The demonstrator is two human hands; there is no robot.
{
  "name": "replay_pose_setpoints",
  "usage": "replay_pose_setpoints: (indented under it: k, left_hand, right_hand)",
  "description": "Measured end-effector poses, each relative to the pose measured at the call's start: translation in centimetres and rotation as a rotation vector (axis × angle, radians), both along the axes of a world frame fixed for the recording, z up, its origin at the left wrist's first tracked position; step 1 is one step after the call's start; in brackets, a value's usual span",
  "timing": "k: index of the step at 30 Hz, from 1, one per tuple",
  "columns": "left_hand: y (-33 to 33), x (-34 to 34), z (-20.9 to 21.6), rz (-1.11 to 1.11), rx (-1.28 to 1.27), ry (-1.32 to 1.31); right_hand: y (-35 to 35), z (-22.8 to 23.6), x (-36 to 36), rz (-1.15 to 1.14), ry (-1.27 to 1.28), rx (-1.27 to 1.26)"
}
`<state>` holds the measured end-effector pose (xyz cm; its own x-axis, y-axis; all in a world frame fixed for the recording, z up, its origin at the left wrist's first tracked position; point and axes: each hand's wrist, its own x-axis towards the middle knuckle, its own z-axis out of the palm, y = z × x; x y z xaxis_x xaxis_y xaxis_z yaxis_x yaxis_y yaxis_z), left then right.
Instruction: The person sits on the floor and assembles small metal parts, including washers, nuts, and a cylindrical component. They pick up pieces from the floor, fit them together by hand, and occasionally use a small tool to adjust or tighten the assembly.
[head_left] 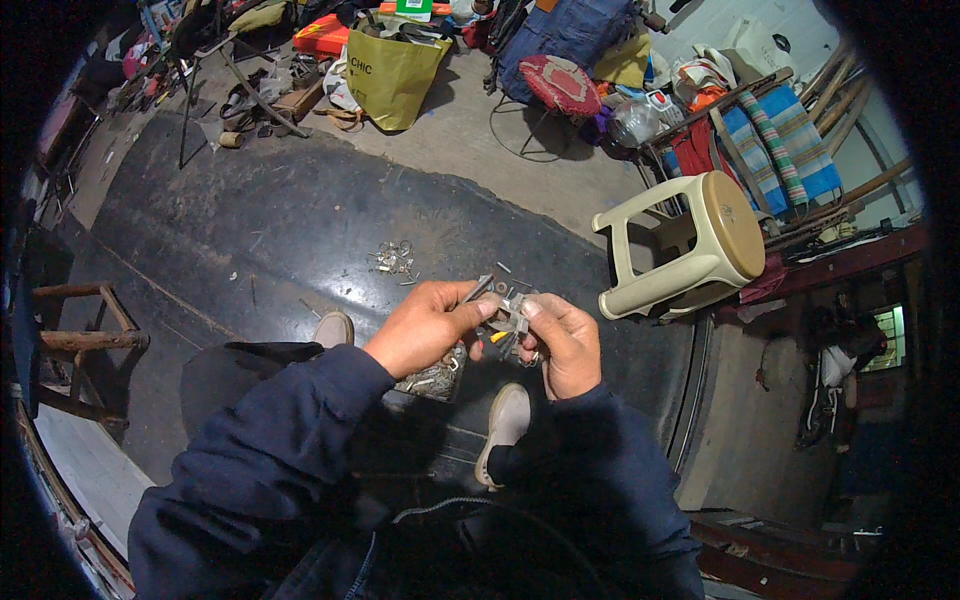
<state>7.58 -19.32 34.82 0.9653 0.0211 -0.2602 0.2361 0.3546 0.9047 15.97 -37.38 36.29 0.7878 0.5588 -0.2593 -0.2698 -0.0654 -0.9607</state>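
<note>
My left hand (425, 325) is closed, thumb and forefinger pinching a thin grey metal piece (481, 287). Close beside it my right hand (568, 345) is closed too, its thumb pressing on a small silvery metal fitting (514, 316). The two pieces meet or nearly meet between my fingertips; I cannot tell whether they are joined. Below my hands, partly covered by them, lies a shallow container of small metal parts (440, 382). A loose heap of small metal hardware (395, 258) rests on the dark floor mat (300, 235) ahead.
A cream plastic stool (655, 285) with a tan top lies tipped over at the right. At the left stands a wooden frame (90, 340). Far off are a yellow bag (395, 85), a red round-topped stool (560, 85) and piled clutter. My shoe (508, 420) is below my hands.
</note>
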Motion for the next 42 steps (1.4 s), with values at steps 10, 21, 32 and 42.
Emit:
replay_pose_setpoints:
  k: [10, 21, 32, 42]
  left_hand:
    - [-0.4, -0.1, -0.4, 0.029, 0.291, -0.047]
    - [-0.1, -0.3, -0.2, -0.035, 0.334, -0.068]
    - [0.0, 0.0, 0.4, -0.096, 0.271, -0.094]
    - [-0.2, -1.3, 1.5, 0.04, 0.538, -0.223]
  right_hand:
    - [0.2, -0.1, -0.1, 0.034, 0.072, -0.048]
    - [0.7, 1.5, -0.6, 0.022, -0.618, -0.19]
    - [0.7, 1.3, -0.7, -0.069, -0.702, -0.219]
    - [0.2, 0.9, -0.5, -0.04, -0.346, 0.037]
